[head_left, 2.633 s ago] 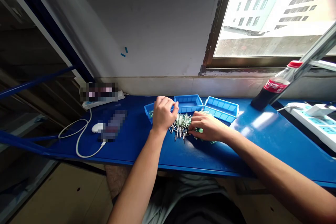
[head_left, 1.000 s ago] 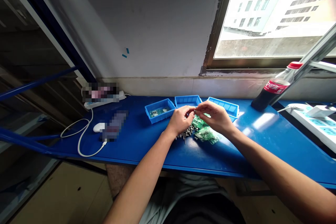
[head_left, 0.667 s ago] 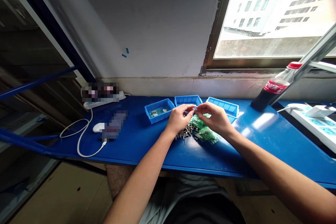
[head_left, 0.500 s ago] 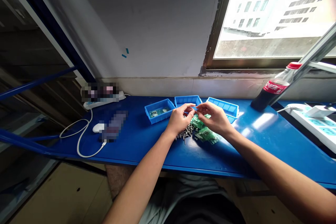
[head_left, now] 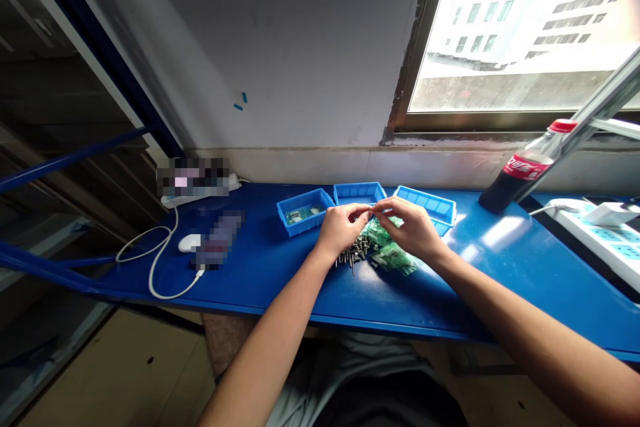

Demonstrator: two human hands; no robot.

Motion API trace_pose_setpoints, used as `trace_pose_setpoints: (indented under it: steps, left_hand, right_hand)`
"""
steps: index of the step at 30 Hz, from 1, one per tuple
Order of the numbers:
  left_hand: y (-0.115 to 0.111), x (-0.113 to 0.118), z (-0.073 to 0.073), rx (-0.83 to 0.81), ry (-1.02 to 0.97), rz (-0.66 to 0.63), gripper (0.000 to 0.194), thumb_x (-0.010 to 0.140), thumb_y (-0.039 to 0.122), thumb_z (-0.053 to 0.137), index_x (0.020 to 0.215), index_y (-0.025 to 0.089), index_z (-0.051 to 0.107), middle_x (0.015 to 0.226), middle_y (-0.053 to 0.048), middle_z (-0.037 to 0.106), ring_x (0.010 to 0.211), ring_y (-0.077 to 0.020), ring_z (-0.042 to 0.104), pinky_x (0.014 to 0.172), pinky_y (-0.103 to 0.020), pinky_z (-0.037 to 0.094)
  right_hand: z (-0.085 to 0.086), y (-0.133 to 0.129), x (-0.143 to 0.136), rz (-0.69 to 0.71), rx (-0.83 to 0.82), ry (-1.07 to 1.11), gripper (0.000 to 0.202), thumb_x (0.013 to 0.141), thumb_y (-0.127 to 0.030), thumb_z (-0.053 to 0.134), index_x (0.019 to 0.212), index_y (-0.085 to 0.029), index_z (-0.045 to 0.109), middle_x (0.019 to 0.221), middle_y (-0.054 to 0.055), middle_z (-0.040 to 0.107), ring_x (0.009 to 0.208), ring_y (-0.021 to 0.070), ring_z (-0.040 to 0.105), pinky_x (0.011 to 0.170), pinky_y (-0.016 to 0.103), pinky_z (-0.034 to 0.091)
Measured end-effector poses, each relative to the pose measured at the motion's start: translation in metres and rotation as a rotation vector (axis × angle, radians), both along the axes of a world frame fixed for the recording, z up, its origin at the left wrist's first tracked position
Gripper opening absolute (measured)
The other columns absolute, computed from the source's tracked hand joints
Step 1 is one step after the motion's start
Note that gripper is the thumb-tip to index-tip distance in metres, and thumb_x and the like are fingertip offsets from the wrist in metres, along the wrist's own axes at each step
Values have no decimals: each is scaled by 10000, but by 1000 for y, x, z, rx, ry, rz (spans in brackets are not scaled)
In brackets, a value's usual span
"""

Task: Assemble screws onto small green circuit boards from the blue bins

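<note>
My left hand [head_left: 343,230] and my right hand [head_left: 406,221] meet fingertip to fingertip above the blue table. Thumb and fingers of each are pinched together; whatever lies between them is too small to make out. Below my left hand is a pile of dark metal screw-like parts [head_left: 354,255]. Green plastic packets [head_left: 393,257] lie beside the pile, partly under my right hand. Behind the hands stand three blue trays: a left tray [head_left: 305,195] with small green and white pieces in it, a middle tray [head_left: 359,188], and a right tray [head_left: 431,200] partly covered by my right hand.
A cola bottle [head_left: 525,167] leans at the back right, near a white power strip [head_left: 617,233]. To the left lie a white cable [head_left: 156,267], a white rounded object [head_left: 189,243] and a blurred-out item [head_left: 219,240]. The table's front edge [head_left: 400,330] runs before me.
The fingertips have shifted slightly against each other, with the right fingers a little straighter. The whole view has moved very slightly. The trays, pile and packets stay in place.
</note>
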State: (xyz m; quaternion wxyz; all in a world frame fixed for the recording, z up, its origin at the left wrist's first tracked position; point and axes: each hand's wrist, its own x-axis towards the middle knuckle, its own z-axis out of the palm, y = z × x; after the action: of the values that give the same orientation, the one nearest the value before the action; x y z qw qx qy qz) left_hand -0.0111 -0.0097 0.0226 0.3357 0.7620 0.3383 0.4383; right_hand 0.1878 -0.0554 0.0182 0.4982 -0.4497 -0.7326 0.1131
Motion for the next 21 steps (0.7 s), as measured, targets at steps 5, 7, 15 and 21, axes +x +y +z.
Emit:
trace_pose_setpoints:
  steps: [5,7,15,21]
  left_hand:
    - [0,1,-1,113,32,12,181,918,140,768,1053,216,860,1051,-49,862,905,-219,821,914,-378,672]
    - [-1,1,0,147,19,34,193,901,112,773,1040,217,856,1028,-49,860,904,-214,816,910,-376,673]
    - [-5,2,7,72,-50,-1,180,946,199,750,1115,208,813,1024,-41,853,929,-195,812,836,-302,643]
    - [-7,0,10,10,47,-27,272,1021,403,677,982,194,845,957,-43,855,864,-217,800,785,-298,617]
  right_hand:
    - [-3,1,-2,-28,-151,168,270,970,-513,757,1016,-249,727,965,65,790,827,246,777,746,406,672]
    - [-4,2,-2,-6,-173,191,290,956,-529,766,1000,-247,718,962,66,792,835,246,778,752,401,672]
    - [-3,3,-1,3,-129,143,179,952,-375,733,1076,-247,716,994,58,750,828,212,726,780,385,661]
    - [-2,2,0,-38,-59,82,116,981,-343,682,1033,-258,742,972,61,722,820,216,704,773,399,666]
